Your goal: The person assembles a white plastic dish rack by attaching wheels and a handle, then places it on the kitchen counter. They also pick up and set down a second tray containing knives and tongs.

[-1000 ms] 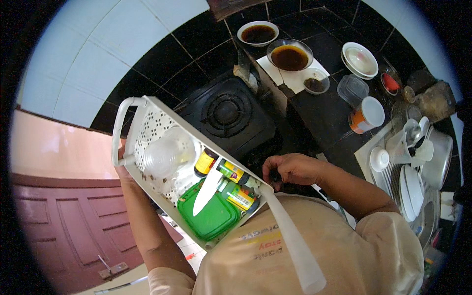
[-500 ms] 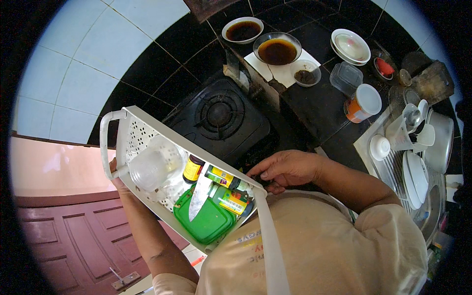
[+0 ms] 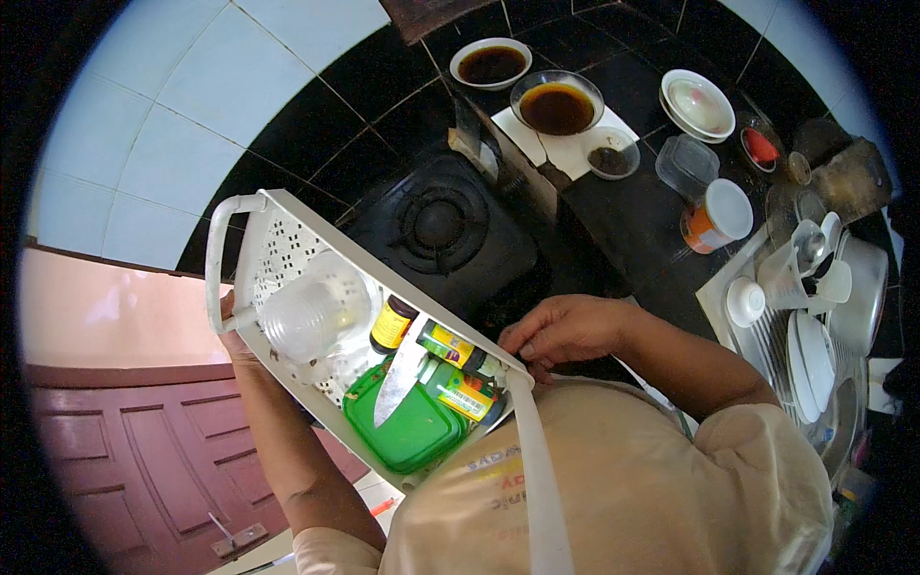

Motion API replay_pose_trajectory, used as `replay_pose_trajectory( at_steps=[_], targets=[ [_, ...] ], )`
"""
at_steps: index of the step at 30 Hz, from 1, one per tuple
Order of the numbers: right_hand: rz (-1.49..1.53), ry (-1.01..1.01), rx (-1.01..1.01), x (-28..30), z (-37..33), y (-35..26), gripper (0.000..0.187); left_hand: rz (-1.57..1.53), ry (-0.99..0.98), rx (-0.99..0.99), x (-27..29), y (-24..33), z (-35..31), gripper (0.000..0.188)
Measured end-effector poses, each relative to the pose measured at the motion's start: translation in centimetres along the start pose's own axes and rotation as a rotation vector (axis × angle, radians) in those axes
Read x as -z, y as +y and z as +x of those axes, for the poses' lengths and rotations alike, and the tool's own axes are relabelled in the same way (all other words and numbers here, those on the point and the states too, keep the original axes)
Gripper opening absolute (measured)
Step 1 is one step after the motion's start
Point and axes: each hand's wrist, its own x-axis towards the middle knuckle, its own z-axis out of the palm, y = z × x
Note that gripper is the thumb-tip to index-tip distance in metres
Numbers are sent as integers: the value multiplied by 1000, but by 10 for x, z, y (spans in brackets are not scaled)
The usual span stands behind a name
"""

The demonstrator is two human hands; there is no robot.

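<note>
A white perforated plastic tray [image 3: 278, 249] with loop handles is held tilted against my chest. My left hand [image 3: 233, 337] supports it from beneath at its far-left side, mostly hidden by the tray. My right hand [image 3: 561, 331] grips the tray's right rim near the closer handle. Inside lie a clear plastic jar [image 3: 311, 309], a dark bottle with a yellow label [image 3: 391, 324], two small green-labelled bottles [image 3: 458, 369], a green lidded box [image 3: 407, 426] and a knife [image 3: 398, 379] resting blade-down on the box.
A black gas stove [image 3: 441, 230] sits just beyond the tray. Behind it stand bowls of dark liquid [image 3: 556, 101], white plates [image 3: 698, 101], a clear container and an orange cup [image 3: 714, 218]. A dish rack with white crockery [image 3: 805, 316] is at right. A dark red door [image 3: 125, 450] is at lower left.
The view has shifted so the tray and stove sit lower and more to the right. My right hand has moved from beside the tray to gripping its rim.
</note>
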Motion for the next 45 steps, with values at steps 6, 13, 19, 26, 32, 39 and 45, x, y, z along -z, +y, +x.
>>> replay_pose_trajectory(
  at_steps=[6, 13, 19, 26, 32, 39, 45],
  targets=[
    [-84, 54, -6, -19, 1, -3, 29, -33, 38, -24, 16, 10, 0, 58],
    [-348, 298, 142, -51, -28, -32, 32, -49, 141, -25, 10, 21, 0, 58],
    [-195, 234, 3, -65, -49, -41, 26, -48, 173, -7, 9, 23, 8, 57],
    [312, 173, 23, -53, -60, -22, 25, -33, 210, 3, 14, 24, 3, 56],
    [-333, 489, 34, -41, -55, -39, 24, -37, 219, -3, 35, 26, -2, 56],
    [-543, 632, 323, -28, -59, -38, 21, -57, 230, -25, 73, 26, -26, 55],
    [-1527, 1533, 283, -35, -48, -46, 17, -79, 206, -36, 108, 28, -39, 54]
  ],
)
